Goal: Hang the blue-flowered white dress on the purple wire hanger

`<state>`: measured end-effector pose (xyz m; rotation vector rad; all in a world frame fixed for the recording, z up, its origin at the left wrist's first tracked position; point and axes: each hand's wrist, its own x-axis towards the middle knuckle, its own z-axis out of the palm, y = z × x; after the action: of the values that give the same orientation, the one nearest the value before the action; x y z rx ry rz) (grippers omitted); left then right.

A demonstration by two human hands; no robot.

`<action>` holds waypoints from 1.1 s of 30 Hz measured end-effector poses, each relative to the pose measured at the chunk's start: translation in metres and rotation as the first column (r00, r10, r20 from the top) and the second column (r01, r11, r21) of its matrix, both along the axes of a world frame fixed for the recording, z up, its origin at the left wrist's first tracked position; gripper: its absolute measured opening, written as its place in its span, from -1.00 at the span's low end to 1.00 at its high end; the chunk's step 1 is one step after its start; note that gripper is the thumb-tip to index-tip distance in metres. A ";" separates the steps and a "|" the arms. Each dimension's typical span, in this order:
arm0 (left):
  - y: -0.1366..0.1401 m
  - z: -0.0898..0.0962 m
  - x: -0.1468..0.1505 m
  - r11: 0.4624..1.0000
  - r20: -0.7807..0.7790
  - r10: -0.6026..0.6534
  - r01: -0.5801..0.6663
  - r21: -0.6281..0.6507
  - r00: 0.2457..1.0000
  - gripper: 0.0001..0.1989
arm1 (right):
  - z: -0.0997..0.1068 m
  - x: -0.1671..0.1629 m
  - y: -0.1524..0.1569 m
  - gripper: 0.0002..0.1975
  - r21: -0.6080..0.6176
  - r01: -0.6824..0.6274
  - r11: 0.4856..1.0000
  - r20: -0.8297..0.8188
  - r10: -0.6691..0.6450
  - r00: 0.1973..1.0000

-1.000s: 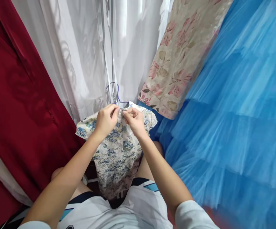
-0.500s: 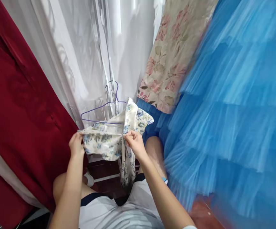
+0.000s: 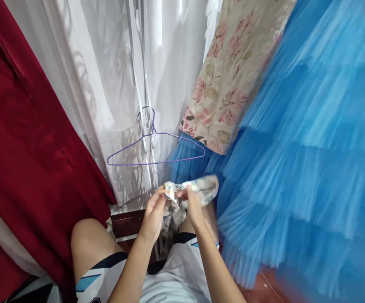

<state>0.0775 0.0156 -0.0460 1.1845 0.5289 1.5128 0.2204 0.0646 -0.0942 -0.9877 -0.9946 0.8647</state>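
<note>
A white cloth garment [image 3: 207, 188] with a blue and yellow flower print is bunched between my hands, just above my lap. My left hand [image 3: 154, 210] pinches its left end, fingers closed. On the other side, my right hand [image 3: 192, 206] grips the gathered cloth, and a loose flap sticks out to the right, blurred by motion. Lower folds hang between my knees, partly hidden by my hands. Directly beyond the garment hangs a bare purple hanger [image 3: 157, 163], touched by neither hand.
A red drape [image 3: 37, 126] is at left, with white curtains [image 3: 106, 84] behind the hanger. A beige floral cloth [image 3: 217, 92] hangs right of centre. Tiered blue tulle [image 3: 296, 160] fills the right side. Dark red boards [image 3: 127, 225] show below.
The garment, stretched flat between my hands before, is now bunched. My left hand has moved right, close to my right hand, and the whole hanger shows.
</note>
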 end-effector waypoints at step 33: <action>0.120 0.122 -0.227 0.795 -0.740 0.606 -0.187 0.577 0.291 -0.73 | 0.120 -0.002 0.109 -0.77 0.141 -0.262 0.955 0.860 0.013 0.511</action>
<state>-0.1496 0.1357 0.0757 2.3865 1.4333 1.2521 0.2180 0.1741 0.0260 -1.1267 -2.0220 0.2898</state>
